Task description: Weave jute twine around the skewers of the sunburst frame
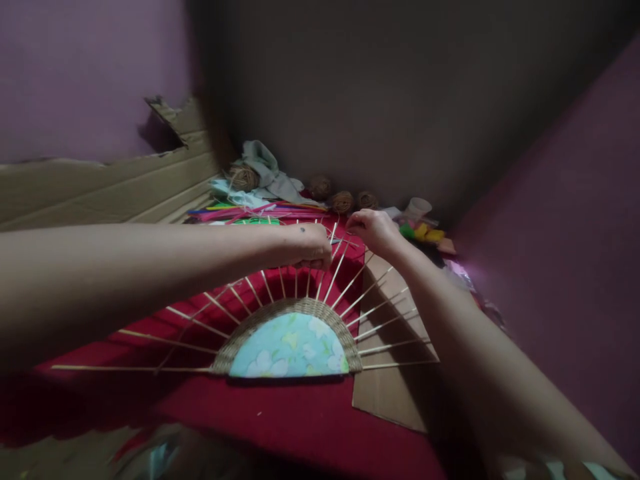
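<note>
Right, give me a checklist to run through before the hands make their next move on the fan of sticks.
1. Left hand on the thin wooden sticks: ok.
2. Right hand pinching at the stick tips: ok; what it pinches, cannot tell.
3. Half-round floral base with woven straw rim flat on the red cloth: ok.
4. Sticks evenly fanned: ok.
5. Brown twine balls close behind: ok.

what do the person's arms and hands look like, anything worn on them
Both forearms are bare as far as the view shows: no sleeves, gloves, watch or bracelets visible. The left hand has a small dark mark on its back, near the wrist. The right hand shows no rings or markings that can be made out in the dim light.
</note>
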The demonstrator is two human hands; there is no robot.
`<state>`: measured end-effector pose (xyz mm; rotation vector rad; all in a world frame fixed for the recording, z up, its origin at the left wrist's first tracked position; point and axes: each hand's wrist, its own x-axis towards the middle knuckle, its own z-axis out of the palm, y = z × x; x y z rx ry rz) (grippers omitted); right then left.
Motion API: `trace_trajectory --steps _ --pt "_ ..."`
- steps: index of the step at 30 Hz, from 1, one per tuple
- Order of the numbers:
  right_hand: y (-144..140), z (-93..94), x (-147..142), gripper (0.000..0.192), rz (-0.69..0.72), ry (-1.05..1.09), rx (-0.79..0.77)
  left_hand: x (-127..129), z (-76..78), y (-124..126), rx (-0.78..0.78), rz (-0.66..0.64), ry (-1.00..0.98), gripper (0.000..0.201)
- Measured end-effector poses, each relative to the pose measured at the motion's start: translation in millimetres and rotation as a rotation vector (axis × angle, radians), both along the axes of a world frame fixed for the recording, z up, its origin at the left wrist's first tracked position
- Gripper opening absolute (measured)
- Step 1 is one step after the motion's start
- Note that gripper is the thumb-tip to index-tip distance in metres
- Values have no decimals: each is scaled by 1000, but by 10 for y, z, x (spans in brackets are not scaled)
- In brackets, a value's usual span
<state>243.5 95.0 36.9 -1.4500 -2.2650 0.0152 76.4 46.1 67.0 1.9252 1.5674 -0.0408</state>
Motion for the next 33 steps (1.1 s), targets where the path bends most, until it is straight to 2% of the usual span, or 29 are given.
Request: trace_trajectory --steps 5,10,14,18,21,25,30,33 --pt "66 3 55 16 -130 -41 -133 7 53 -30 -25 18 28 34" --pt "-39 83 224 9 -146 -82 -211 14 54 -26 0 13 32 32" --pt "-256 200 289 15 -114 -105 -66 23 24 4 -32 15 38 29" --pt "-584 255 383 18 -50 -248 59 -10 -11 58 -41 2 21 31" --pt "-846 233 479 18 -5 -269 -52 -50 -35 106 -65 -7 -6 35" --pt "-1102 184 473 19 -80 -148 -237 -73 -67 147 -84 -33 -42 34" --pt "-1203 223 266 19 -210 -169 -290 -50 -101 139 -88 -107 10 33" --pt "-1225 269 176 19 -206 -188 -342 -37 -144 128 -57 -97 38 31"
